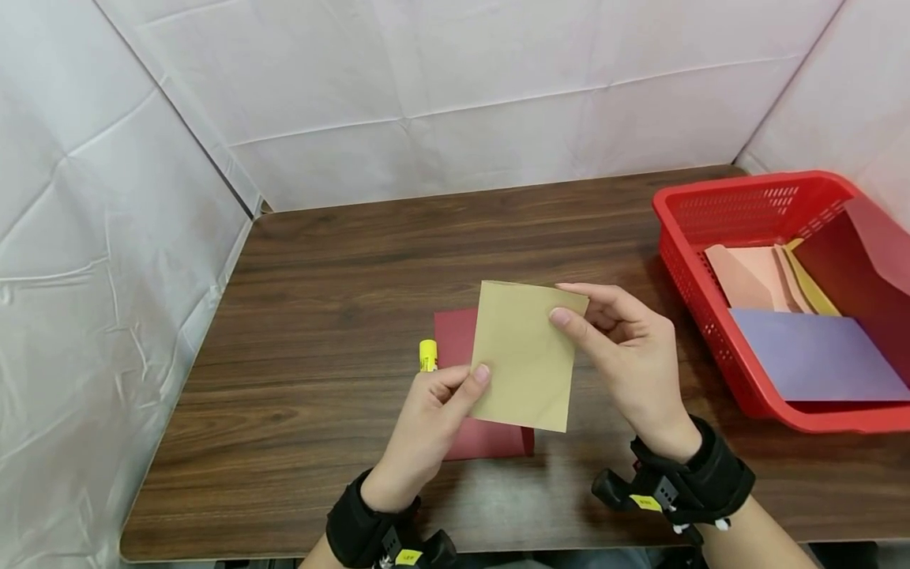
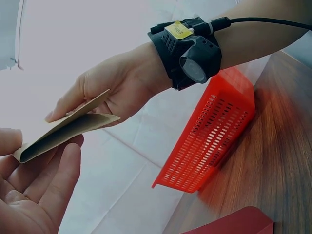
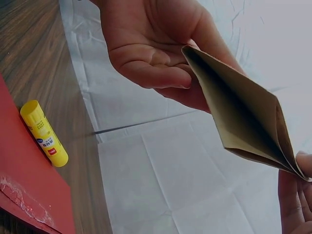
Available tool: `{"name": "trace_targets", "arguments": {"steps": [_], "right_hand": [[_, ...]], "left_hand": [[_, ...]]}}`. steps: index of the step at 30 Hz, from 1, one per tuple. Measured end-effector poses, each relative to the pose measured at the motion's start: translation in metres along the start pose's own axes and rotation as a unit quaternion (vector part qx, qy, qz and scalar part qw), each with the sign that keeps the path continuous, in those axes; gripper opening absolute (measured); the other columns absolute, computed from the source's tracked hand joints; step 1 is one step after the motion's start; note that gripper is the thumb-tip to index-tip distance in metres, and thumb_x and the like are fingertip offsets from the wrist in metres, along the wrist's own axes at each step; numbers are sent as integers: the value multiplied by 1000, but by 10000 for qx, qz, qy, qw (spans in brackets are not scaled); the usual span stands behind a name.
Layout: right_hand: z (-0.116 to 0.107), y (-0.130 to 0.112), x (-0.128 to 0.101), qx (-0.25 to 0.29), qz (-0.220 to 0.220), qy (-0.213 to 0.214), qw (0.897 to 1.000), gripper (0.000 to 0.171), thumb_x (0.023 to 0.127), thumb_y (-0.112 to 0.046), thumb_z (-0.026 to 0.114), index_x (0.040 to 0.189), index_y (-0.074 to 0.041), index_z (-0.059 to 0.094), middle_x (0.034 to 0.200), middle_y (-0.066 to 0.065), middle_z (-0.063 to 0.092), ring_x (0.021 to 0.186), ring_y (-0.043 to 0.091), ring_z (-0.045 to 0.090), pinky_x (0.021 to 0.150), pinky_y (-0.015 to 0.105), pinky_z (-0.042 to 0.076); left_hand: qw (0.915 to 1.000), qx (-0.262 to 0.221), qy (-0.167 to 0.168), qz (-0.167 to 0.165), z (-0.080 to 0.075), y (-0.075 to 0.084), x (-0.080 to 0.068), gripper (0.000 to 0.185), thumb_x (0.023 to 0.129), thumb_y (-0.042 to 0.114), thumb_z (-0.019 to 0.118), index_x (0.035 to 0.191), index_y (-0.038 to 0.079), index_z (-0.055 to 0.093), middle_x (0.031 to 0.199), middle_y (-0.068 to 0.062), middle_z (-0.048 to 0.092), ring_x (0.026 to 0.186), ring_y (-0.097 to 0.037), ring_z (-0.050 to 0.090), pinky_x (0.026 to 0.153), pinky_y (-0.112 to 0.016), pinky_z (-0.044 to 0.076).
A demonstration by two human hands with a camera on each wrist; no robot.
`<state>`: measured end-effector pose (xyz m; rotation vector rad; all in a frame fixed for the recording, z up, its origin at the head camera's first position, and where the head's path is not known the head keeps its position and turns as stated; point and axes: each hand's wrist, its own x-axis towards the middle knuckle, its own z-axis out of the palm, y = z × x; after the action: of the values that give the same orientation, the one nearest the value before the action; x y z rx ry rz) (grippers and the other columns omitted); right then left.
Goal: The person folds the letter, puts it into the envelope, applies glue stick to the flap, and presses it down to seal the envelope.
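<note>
We held a folded tan paper (image 1: 528,356) above the middle of the worktop (image 1: 320,261), clear of its surface. Our left hand (image 1: 434,419) pinched the paper's lower left edge between thumb and fingers, and our right hand (image 1: 626,356) pinched its upper right corner the same way. In the head view the paper's long axis ran roughly from near to far, leaning a little to the right at the far end, with its broad face turned up toward us. The wrist views showed two layers joined at a fold, the layers parted slightly at the open side. Under the paper a red sheet (image 1: 455,336) lay flat on the worktop, and a yellow glue stick (image 1: 427,355) lay just beside that sheet's left edge. At the right end of the worktop stood a red basket (image 1: 693,261) holding pink, yellow, purple and dark red sheets.
</note>
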<state>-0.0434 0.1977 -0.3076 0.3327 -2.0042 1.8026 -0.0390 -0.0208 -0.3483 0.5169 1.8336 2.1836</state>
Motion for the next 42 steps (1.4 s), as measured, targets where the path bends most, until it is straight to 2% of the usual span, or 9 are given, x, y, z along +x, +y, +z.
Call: {"name": "trace_targets", "arguments": {"steps": [7, 13, 20, 23, 28, 32, 36, 42], "right_hand": [[-1, 1, 1, -223, -78, -24, 9997, 30, 89, 3, 74, 118, 0, 72, 76, 6, 67, 64, 15, 56, 52, 21, 38], [-2, 1, 1, 7, -25, -51, 10000, 29, 89, 4, 74, 118, 2, 71, 79, 7, 69, 66, 15, 58, 52, 21, 38], [-4, 2, 1, -339, 75, -138, 9993, 30, 89, 2, 74, 119, -2, 72, 73, 6, 63, 63, 16, 51, 52, 23, 36], [-5, 2, 1, -398, 181, -260, 9987, 31, 90, 0, 74, 120, -4, 72, 74, 7, 62, 64, 17, 52, 54, 23, 38], [-4, 7, -1, -241, 735, -617, 9951, 34, 90, -2, 75, 123, -5, 69, 89, 9, 69, 78, 19, 64, 65, 21, 52], [-2, 13, -8, -297, 1255, -962, 9870, 35, 89, -6, 77, 123, -5, 68, 97, 7, 71, 86, 20, 68, 72, 24, 56], [-1, 19, -17, -237, 1668, -1148, 9790, 31, 89, -10, 78, 119, -4, 69, 97, 9, 72, 83, 22, 70, 70, 26, 57], [1, 24, -26, -100, 1954, -1426, 9702, 21, 91, -15, 78, 108, -4, 70, 88, 10, 72, 76, 27, 71, 70, 35, 60]], "left_hand": [[9998, 63, 170, 99, -1, -1, 0, 33, 104, 17, 58, 102, -12, 73, 94, -24, 74, 86, -8, 68, 75, -22, 50], [9993, 199, 296, 74, -2, -3, 1, 30, 102, 17, 61, 101, -10, 75, 84, -19, 74, 80, -7, 63, 68, -20, 43], [9997, 227, 95, -58, -4, -1, 2, 25, 99, 16, 66, 101, -7, 76, 93, -16, 76, 89, -15, 71, 79, -25, 52], [9997, 217, 64, -122, -5, -1, 2, 23, 98, 16, 68, 97, -5, 77, 90, -13, 76, 84, -14, 70, 76, -24, 50], [9989, 81, 360, -306, -5, -3, 2, 25, 98, 17, 68, 97, -7, 76, 79, -4, 73, 74, -10, 58, 71, -23, 46], [9968, -139, 726, -309, -4, -4, 5, 26, 98, 16, 67, 104, -8, 76, 86, -5, 76, 74, -10, 60, 70, -24, 49], [9955, -246, 893, -216, -4, -4, 7, 27, 99, 16, 67, 104, -10, 75, 88, -5, 76, 73, -11, 58, 65, -23, 46], [9953, -342, 866, -248, -5, -4, 8, 28, 99, 15, 66, 105, -11, 74, 75, 2, 70, 67, -11, 48, 61, -21, 42]]}}
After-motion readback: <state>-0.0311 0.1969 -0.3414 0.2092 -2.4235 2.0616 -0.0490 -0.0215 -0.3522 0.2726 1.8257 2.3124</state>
